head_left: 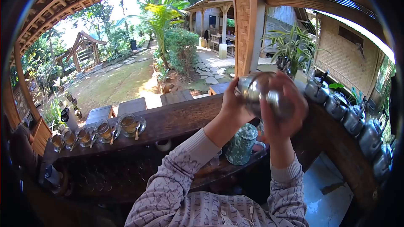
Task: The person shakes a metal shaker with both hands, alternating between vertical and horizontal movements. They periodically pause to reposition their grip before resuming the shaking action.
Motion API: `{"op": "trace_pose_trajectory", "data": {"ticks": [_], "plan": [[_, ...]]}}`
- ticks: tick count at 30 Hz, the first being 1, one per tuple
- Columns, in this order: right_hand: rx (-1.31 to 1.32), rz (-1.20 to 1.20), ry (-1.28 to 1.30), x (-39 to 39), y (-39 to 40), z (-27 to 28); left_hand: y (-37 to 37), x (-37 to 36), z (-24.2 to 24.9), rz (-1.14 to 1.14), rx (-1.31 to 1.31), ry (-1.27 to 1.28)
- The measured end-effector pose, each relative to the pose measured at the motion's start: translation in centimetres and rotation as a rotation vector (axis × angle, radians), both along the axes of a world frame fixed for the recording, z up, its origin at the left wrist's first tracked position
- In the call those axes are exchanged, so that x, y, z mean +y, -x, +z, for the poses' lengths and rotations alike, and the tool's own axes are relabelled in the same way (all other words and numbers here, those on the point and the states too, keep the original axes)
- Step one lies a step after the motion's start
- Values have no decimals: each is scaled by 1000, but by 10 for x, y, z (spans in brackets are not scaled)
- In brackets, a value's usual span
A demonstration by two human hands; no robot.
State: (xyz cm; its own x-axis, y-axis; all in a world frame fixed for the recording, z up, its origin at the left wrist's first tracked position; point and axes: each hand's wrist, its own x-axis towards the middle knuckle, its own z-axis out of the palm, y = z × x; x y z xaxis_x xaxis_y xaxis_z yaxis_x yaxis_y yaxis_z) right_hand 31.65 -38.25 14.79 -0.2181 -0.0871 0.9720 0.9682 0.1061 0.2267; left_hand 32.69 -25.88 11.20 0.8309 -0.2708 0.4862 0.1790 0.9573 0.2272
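A shiny, rounded metal container (254,87) is raised above the counter, and both hands grip it. My left hand (232,108) supports it from the left and below. On the right side, my right hand (287,107) wraps its fingers over it, slightly blurred. What the container holds cannot be seen. Below, a green speckled enamel mug with a lid (241,145) stands on the lower wooden shelf, partly behind my forearms. A small clear glass (215,159) sits beside it.
On the dark wooden counter (181,115), several glass cups of brown drink (104,129) stand on saucers with spoons, at the left. Several metal kettles (353,120) line the right-hand ledge. A woven pillar (244,29) rises ahead. Wooden stools (131,106) stand beyond the counter.
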Motion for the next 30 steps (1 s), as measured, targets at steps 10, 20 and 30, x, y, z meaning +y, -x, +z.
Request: {"op": "trace_pose_trajectory", "data": {"ticks": [10, 20, 30], "plan": [[-179, -85, 73, 58, 23, -1, 21, 64, -5, -19, -337, 77], [-1181, 123, -233, 90, 90, -47, 109, 97, -24, 289, -652, -84], [-371, 352, 376, 146, 142, -47, 158, 157, -78, 214, 3, 248]]}}
